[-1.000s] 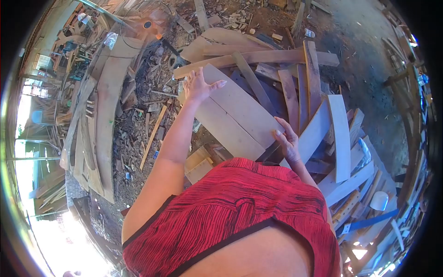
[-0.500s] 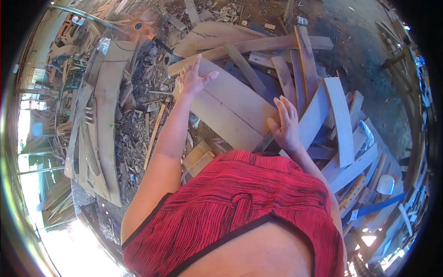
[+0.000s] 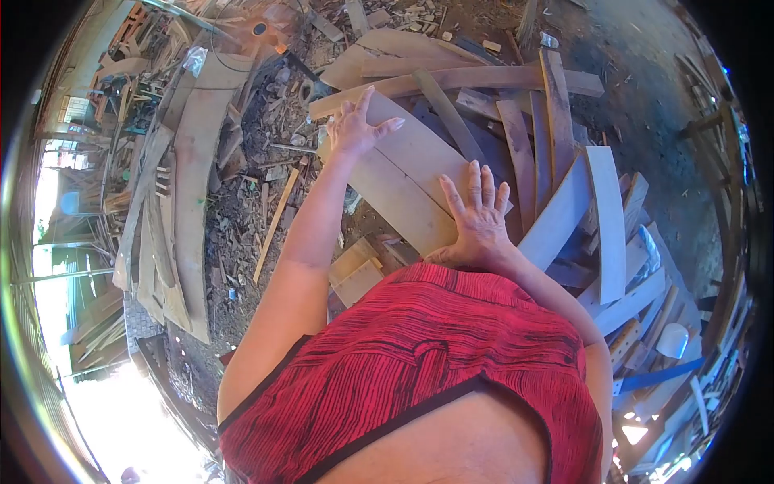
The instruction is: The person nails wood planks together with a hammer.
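Two wide wooden boards lie edge to edge in front of me, a thin dark seam between them; the upper board (image 3: 423,145) is the farther one and the lower board (image 3: 395,206) the nearer. My left hand (image 3: 355,129) rests at their far left end, fingers spread and thumb out to the right. Toward the near right end, my right hand (image 3: 481,218) lies flat over the boards with its fingers apart. Neither hand is closed around anything.
Loose planks (image 3: 556,121) are heaped behind and to the right. A long wide board (image 3: 193,194) stands at the left beside wood scraps. An orange-headed tool (image 3: 260,31) is at the far left. A blue strip (image 3: 657,376) lies at the lower right.
My right hand has moved left and nearer onto the boards, and its fingers have spread flat. My left hand stays at the far end. The view has shifted slightly.
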Tool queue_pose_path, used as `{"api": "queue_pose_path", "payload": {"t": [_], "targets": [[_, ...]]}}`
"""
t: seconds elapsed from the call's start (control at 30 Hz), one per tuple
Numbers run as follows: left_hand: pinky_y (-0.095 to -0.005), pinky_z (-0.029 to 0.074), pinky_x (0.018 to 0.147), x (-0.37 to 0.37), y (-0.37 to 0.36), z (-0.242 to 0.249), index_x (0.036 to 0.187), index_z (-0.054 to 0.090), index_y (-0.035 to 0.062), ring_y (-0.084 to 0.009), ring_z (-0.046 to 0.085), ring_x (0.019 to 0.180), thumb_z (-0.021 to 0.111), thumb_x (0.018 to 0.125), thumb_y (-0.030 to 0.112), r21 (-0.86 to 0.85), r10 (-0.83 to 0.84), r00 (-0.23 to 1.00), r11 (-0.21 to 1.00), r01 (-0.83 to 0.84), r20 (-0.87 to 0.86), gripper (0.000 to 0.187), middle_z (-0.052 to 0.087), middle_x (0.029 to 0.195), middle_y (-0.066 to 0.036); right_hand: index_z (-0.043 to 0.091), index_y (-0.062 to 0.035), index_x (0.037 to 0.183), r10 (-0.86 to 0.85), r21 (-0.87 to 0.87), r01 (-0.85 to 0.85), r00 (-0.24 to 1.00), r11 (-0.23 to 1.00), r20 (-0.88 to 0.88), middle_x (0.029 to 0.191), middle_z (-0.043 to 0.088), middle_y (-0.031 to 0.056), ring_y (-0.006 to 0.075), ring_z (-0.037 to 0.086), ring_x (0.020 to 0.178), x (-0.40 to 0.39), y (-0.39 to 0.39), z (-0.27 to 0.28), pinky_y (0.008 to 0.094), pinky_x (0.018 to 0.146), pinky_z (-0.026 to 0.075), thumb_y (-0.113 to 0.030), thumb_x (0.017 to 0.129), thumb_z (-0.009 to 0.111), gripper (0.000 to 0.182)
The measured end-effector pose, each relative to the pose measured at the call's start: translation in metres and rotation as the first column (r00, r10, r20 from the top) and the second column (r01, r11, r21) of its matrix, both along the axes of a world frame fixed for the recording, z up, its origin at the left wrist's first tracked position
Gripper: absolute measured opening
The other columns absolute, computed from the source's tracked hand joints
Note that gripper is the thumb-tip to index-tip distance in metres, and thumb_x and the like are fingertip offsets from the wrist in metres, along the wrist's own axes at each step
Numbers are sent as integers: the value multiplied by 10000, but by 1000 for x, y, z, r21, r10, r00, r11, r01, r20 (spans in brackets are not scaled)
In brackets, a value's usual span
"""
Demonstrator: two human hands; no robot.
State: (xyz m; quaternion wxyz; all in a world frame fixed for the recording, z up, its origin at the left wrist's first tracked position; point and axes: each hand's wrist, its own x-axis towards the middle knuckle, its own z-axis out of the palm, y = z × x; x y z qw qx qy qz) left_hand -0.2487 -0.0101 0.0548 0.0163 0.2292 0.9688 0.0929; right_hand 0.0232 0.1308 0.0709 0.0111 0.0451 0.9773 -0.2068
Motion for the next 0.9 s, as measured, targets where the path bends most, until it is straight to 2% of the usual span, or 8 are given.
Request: {"api": "queue_pose_path", "payload": {"t": [0.1,0.3,0.37,0.5,0.57,0.67,0.7,0.9], "targets": [[-585,270,1032,0,1,3,1491,272,293,-415,386,1288,604,636,811,7,-23,999,1000,23,41,1053,454,1316,-229,279,-168,1482,-16,-19,15,999,1000,-30,1499,97,336,517,94,1382,0,1,-2,664,1059,105,-687,459,781,1253],[-548,293,1035,1,1,4,1491,282,252,-360,411,1255,566,637,843,-49,-36,999,998,35,-13,1077,477,1238,-168,483,-160,1371,-24,-59,8,962,998,-271,1469,194,319,466,237,1312,-1,4,-18,577,1042,171,-696,475,753,1078],[-594,239,1058,2,1,11,1503,235,293,-441,348,1316,545,669,836,-41,-41,992,998,46,123,1042,409,1372,-257,522,-158,1338,-31,-40,18,941,999,-338,1457,224,319,454,254,1302,-2,4,-23,562,1035,193,-715,486,729,1038],[-598,233,1062,1,1,2,1506,222,300,-439,348,1319,515,677,850,-64,-38,996,997,43,74,1037,398,1382,-262,519,-161,1344,-23,-46,8,946,999,-322,1466,213,321,479,223,1324,1,11,-21,574,1059,167,-741,508,704,1034],[-546,307,1013,-2,-1,-6,1505,247,264,-370,433,1228,510,656,867,-98,-49,998,994,44,-49,1074,468,1245,-181,508,-169,1358,131,-144,-173,956,974,-262,1490,191,308,483,158,1375,7,27,-8,562,1110,139,-690,512,753,1024],[-542,315,1007,-4,-2,-9,1508,238,274,-374,449,1211,482,651,889,-115,-58,996,992,51,-60,1082,472,1240,-183,499,-177,1367,262,-152,-281,956,947,-135,1519,162,273,461,101,1413,10,46,-3,526,1152,112,-602,507,817,1011],[-542,315,1007,-4,-2,-8,1508,238,274,-374,449,1211,482,651,889,-117,-65,997,991,59,-48,1082,472,1240,-183,507,-192,1361,237,-164,-257,963,953,-130,1528,172,246,428,113,1425,11,45,0,497,1160,142,-523,487,860,999],[-532,315,1005,-6,-2,-8,1509,235,276,-375,462,1196,448,645,912,-102,-62,998,993,63,13,1094,480,1231,-181,533,-215,1341,273,-91,-296,939,951,-207,1517,213,246,431,165,1412,11,48,-13,511,1142,185,-529,503,840,947]]}}
